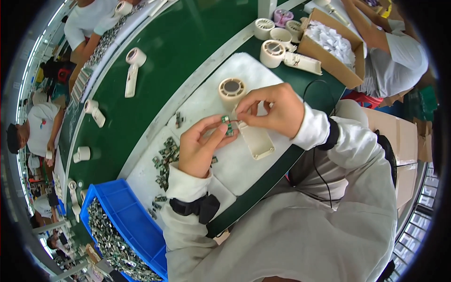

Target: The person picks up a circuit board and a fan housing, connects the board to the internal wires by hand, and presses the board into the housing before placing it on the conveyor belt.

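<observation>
Shirt [300, 235]; left hand [199, 144] grips board [229, 130] — blue bin [129, 218] near

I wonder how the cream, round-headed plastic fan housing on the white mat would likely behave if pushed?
The cream plastic fan housing is probably stiff, since its open handle shows straight edges. It seems unlikely to roll, as the handle juts out from the round head. It may pivot around that head, which looks bulkier than the handle.

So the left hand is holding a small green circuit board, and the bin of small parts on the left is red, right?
Not quite: the head view shows the bin of small parts on the left is blue, not red. The left hand is holding a small green circuit board.
</observation>
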The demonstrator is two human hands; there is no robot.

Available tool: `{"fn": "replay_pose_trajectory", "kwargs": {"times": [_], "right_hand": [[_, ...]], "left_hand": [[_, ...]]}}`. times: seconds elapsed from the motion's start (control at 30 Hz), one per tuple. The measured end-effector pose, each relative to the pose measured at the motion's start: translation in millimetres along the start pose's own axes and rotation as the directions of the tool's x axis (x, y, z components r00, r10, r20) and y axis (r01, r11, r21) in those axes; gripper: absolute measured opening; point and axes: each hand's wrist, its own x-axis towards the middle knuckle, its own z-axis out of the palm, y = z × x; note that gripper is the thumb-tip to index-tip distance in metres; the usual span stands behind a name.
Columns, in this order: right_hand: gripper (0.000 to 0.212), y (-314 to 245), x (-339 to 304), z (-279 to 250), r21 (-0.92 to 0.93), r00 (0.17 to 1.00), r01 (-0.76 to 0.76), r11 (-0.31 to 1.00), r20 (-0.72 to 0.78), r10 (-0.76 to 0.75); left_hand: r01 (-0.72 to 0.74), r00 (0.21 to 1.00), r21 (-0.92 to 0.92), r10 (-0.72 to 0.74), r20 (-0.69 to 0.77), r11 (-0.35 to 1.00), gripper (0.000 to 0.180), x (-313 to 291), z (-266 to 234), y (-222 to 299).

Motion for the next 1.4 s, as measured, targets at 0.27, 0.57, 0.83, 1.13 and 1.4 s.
{"fn": "replay_pose_trajectory", "kwargs": {"times": [0.27,0.57,0.83,1.13,1.4], "right_hand": [[0.013,-4.2,2.8,13.1,0.042,0.994,-0.093,0.995,-0.052,0.095],[0.014,-1.1,1.6,9.8,0.099,0.992,-0.106,0.989,0.075,0.099],[0.013,-7.9,-0.8,10.5,-0.055,0.996,-0.091,0.994,-0.022,0.090],[0.013,-1.8,-0.2,8.9,-0.037,0.995,-0.047,0.998,0.087,0.050],[0.017,3.6,-4.7,13.0,-0.067,0.991,0.055,0.996,0.125,-0.046]], "left_hand": [[-0.087,0.996,0.070,0.085,0.025,0.994,0.028,-2.5,-0.5,-0.8],[-0.098,0.995,0.095,0.097,0.007,0.991,0.027,-3.8,-0.5,-2.7],[-0.108,0.994,0.052,0.108,0.008,0.993,0.028,0.5,-0.9,-2.5],[-0.121,0.993,0.129,0.121,0.007,0.984,0.025,-2.0,0.8,-4.2],[-0.131,0.991,0.227,0.135,-0.004,0.965,0.024,-2.0,3.1,-3.3]]}}
